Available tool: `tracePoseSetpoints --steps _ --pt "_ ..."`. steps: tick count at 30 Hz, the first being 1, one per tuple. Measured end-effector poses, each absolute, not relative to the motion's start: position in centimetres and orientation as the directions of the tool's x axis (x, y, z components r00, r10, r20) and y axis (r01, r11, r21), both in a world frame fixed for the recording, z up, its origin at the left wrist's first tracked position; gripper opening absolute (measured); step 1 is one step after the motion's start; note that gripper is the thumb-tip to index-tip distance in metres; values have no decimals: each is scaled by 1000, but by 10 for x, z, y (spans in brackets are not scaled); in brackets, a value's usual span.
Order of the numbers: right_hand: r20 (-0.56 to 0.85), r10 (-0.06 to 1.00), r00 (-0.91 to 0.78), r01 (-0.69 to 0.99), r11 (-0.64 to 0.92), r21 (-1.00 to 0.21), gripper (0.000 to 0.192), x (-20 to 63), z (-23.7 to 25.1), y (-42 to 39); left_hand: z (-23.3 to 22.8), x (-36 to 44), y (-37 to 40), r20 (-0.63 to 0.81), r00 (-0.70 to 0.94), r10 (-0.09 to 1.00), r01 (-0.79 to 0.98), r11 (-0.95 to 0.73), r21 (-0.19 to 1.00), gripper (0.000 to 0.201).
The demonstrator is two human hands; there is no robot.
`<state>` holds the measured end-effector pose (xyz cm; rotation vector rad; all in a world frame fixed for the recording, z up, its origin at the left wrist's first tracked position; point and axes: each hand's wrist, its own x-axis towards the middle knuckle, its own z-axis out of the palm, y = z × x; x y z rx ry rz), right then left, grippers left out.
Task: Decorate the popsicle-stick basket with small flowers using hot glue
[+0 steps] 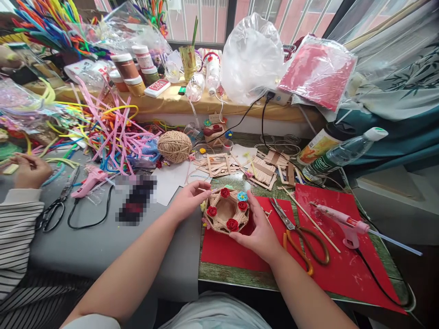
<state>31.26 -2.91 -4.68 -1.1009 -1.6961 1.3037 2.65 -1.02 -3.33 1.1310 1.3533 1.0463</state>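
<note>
A small hexagonal basket (pixel 226 211) of wooden sticks, trimmed with red paper roses and one blue flower, rests on a red sheet (pixel 346 269). My right hand (pixel 259 228) cups its right and near side. My left hand (pixel 188 197) touches its left rim, pinching a thin stick at the fingertips.
Orange-handled scissors (pixel 302 237) and a pink glue gun (pixel 343 224) lie right of the basket. A twine ball (pixel 174 146), loose wooden sticks (pixel 240 167) and pipe cleaners (pixel 113 132) lie behind. Another person's hand (pixel 29 170) and striped sleeve are at far left, near black scissors (pixel 55 208).
</note>
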Motion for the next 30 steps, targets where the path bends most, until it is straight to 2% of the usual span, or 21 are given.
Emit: tracePoseSetpoints --steps 4,6,7,10,12,14,16,19,21,24,27,30 --pt "88 920 -382 129 148 -981 125 309 -46 -28 -35 18 -8 -144 -127 981 68 153 986 42" --pt "143 930 -338 65 175 -983 114 306 -45 -29 -34 15 -7 -79 -222 972 77 98 992 37" --pt "175 939 -295 28 192 -981 101 304 -45 -29 -33 14 -7 -50 -257 965 71 71 995 34" --pt "263 962 -79 -19 262 -965 42 301 -43 -29 -30 13 -7 -12 -306 952 -33 2 999 28" --pt "287 956 57 3 287 -958 20 300 -43 -28 -29 13 -6 -49 -323 945 -154 -1 988 31" --pt "249 960 132 -10 252 -968 18 301 -45 -24 -28 10 -4 -124 -334 934 -283 26 959 38" --pt "175 971 164 -95 192 -977 18 301 -47 -20 -29 7 0 -181 -345 921 -386 37 922 40" --pt "122 972 199 -202 163 -966 19 301 -50 -14 -30 3 3 -153 -378 913 -428 -26 903 38" --pt "128 974 186 -183 163 -970 20 300 -51 -13 -30 5 3 -84 -375 923 -355 -59 933 41" --pt "147 988 39 -117 150 -982 41 296 -54 -16 -31 18 -1 -1 -282 959 -136 -39 990 48" --pt "131 986 -103 -119 118 -986 58 291 -57 -20 -30 32 -7 -42 -118 992 45 47 998 49" --pt "29 984 -176 -179 -3 -984 64 287 -58 -19 -28 40 -9 -130 -12 991 174 130 976 57"
